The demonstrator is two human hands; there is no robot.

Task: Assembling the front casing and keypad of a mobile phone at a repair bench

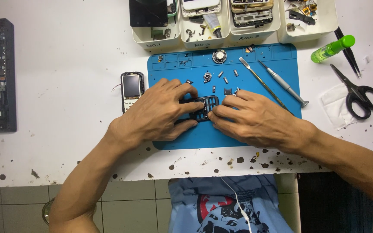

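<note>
Both hands on the black keypad frame (204,108), centre of the frame, on the blue mat (277,92). My left hand (158,114) grips it from the left, fingers over the top edge, thumb under the near edge. My right hand (255,118) pinches its right end with the fingertips.

Risks as I see them:
- The frame is thin, with open key slots. If I squeeze or twist unevenly between the two hands, it could flex or crack.
- Loose small parts (221,77) lie on the mat just above my fingers. A slip or a knuckle sweep could flick them off the mat.
- The spudger (260,82) and screwdriver (283,84) lie diagonal just beside my right hand; lifting that wrist could nudge them and send them rolling.
- The half-stripped phone (131,88) sits just left of the mat, near my left hand, with a thin wire hanging out. A knock could snag it.

Hard to tell:
- Most of the frame is under my fingers; I can't see its left end or what is beneath it.
- Can't tell whether it rests on the mat or is lifted slightly.
- The small parts are too tiny to identify.
- The white trays (203,41) at the top are cut off by the frame edge, contents only partly visible.
- Scissors (359,92) and green bottle (331,48) sit upper right, well apart.
</note>
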